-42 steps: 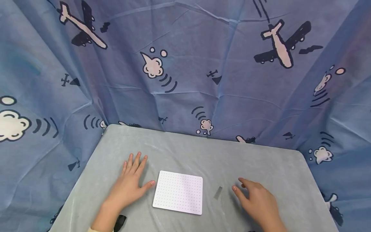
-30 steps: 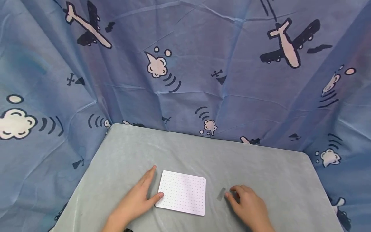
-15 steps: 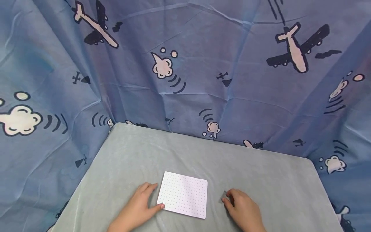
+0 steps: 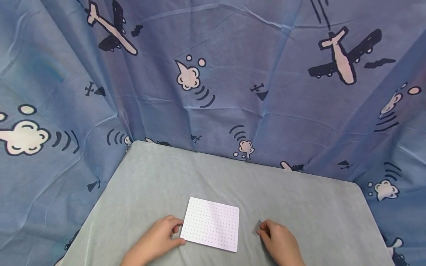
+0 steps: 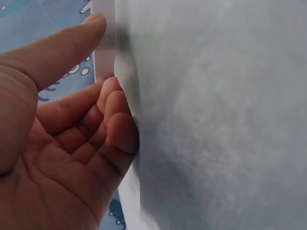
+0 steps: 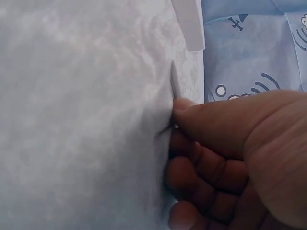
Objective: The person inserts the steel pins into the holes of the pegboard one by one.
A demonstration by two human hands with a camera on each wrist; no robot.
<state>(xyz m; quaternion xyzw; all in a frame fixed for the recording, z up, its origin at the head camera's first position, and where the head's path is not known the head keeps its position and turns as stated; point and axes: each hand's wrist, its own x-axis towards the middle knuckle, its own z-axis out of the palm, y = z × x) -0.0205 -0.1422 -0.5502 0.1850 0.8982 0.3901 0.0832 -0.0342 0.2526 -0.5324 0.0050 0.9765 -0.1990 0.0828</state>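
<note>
A flat white rectangular board (image 4: 211, 224) with rows of small dots lies on the grey cloth. My left hand (image 4: 159, 236) is at its left side, thumb on the lower left corner and fingers curled against the edge. The left wrist view has the thumb tip and bent fingers at the board's white edge (image 5: 104, 62). To the right of the board, my right hand (image 4: 281, 242) pinches a small thin grey strip (image 4: 258, 226) between thumb and fingers, low over the cloth. Seen edge-on in the right wrist view, the strip (image 6: 174, 79) is partly hidden by the thumb.
The grey cloth-covered table (image 4: 186, 166) spreads out beyond both hands. Blue curtains (image 4: 213, 74) printed with planes and clouds hang behind it and along both sides.
My left hand has come down and right to the board's edge, its spread fingers now curled. My right hand has moved left to the grey strip and taken hold of it. The view has shifted slightly.
</note>
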